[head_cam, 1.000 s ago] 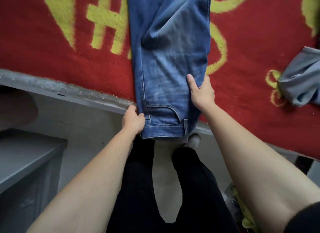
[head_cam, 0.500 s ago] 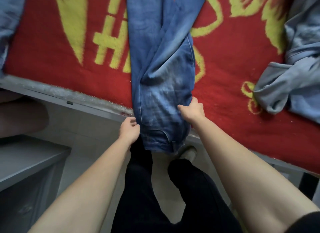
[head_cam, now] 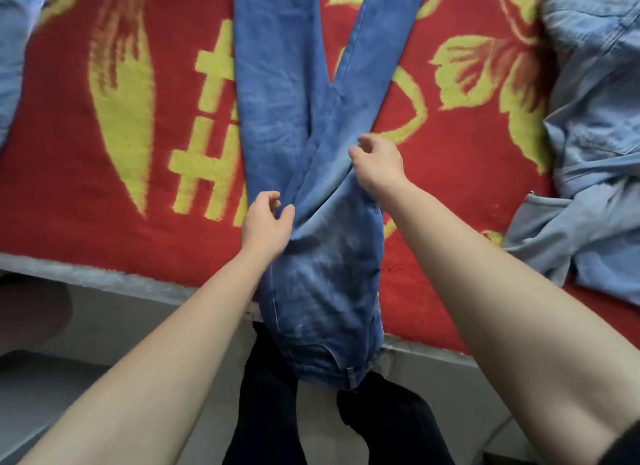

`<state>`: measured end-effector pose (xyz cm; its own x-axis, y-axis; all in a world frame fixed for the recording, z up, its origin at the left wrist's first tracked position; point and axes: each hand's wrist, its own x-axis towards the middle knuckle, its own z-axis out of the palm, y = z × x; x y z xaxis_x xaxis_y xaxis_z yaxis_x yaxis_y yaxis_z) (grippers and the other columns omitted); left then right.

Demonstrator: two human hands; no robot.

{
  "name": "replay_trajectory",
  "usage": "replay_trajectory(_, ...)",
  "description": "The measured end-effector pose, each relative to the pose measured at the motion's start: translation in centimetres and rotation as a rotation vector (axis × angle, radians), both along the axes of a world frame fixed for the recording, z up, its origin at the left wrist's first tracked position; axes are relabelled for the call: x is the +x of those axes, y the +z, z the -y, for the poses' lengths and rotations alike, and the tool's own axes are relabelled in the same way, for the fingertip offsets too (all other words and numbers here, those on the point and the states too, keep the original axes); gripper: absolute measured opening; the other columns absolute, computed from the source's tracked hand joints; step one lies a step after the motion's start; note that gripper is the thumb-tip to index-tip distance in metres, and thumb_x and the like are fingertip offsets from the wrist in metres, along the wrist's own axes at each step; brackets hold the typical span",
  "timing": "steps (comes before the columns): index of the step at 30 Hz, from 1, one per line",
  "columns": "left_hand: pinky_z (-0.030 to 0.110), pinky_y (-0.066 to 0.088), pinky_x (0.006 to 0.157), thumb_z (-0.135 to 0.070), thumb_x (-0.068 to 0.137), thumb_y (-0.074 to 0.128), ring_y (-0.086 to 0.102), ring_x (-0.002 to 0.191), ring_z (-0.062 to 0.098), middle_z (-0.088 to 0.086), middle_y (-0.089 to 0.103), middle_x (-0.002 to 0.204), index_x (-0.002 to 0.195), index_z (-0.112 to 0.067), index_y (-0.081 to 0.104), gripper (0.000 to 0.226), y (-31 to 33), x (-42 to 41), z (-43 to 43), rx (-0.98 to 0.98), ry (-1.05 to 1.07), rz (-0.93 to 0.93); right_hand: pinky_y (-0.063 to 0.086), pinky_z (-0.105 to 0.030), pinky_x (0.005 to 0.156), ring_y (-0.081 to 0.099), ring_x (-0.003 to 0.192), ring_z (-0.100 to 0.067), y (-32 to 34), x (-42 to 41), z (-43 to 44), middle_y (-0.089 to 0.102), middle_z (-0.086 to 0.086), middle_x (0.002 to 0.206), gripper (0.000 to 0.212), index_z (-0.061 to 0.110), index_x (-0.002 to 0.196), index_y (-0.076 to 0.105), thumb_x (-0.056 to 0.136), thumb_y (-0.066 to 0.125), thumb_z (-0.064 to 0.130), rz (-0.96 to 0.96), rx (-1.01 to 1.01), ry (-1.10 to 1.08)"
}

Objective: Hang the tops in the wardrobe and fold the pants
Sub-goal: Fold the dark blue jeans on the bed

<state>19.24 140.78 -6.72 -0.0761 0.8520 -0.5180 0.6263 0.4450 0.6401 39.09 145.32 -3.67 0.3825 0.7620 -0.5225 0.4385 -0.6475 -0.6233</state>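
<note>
While waistband overhangs the near edge, jeans (head_cam: 322, 284) seemingly run lengthwise away.

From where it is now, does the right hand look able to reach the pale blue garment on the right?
Probably yes: the right hand is open, and only bare red blanket separates it from the pale blue garment.

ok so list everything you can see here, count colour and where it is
jeans: one, blue, middle of the blanket, legs splayed in a V, waist hanging over the near edge
blanket: one, red with yellow pattern, covering the surface
light blue garment: one, crumpled at the right edge
pale blue fabric: one piece, far left edge, cut off by the frame
black trousers: on the person's legs, bottom centre
left hand: at the jeans' left edge, fingers loosely open
right hand: on the right leg, fingers loosely open
</note>
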Motion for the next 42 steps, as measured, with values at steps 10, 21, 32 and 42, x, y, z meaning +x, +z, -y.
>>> replay_trajectory(10,0.027,0.05,0.089,-0.032,0.086,0.07,0.066,0.096,0.01,-0.01,0.073,0.098,0.106,-0.024,0.074,0.021,-4.7,0.6,-7.8,-0.047,-0.163,0.056,0.044,-0.026,0.082,0.059,0.095,-0.025,-7.3,-2.1,-13.2,0.058,-0.004,0.089,0.021,0.021,0.086,0.059,0.086,0.063,0.042,0.257,-0.049,-0.155)
replay_trajectory(21,0.022,0.047,0.074,-0.012,0.088,0.069,0.056,0.071,0.004,-0.008,0.064,0.078,0.084,-0.023,0.063,0.013,-2.2,-3.7,-9.9,0.023,0.161,0.413,0.034,0.0,0.082,0.056,0.084,-0.006,-1.3,-11.0,-15.6,0.057,0.0,0.092,0.025,0.006,0.115,0.071,0.094,0.059,0.014,0.189,0.725,-0.107)
replay_trajectory(32,0.051,0.057,0.077,-0.033,0.081,0.067,0.061,0.07,0.017,0.002,0.068,0.079,0.077,-0.026,0.064,0.009,-6.5,-7.0,-7.7,-0.163,0.373,0.208,0.045,-0.042,0.099,0.054,0.124,-0.038,-8.5,-10.3,-9.9,0.057,-0.019,0.134,0.041,0.008,0.128,0.063,0.09,0.052,0.004,0.509,0.488,0.525)
replay_trajectory(42,0.027,0.043,0.076,-0.015,0.087,0.061,0.06,0.084,0.021,-0.007,0.06,0.076,0.091,-0.018,0.064,0.006,-5.4,-5.2,-9.9,-0.106,0.146,-0.099,0.0,-0.056,0.121,-0.01,0.151,-0.035,-7.8,-6.0,-10.6,-0.01,-0.009,0.165,0.068,0.025,0.159,0.006,0.102,0.03,0.054,0.634,0.024,0.744)
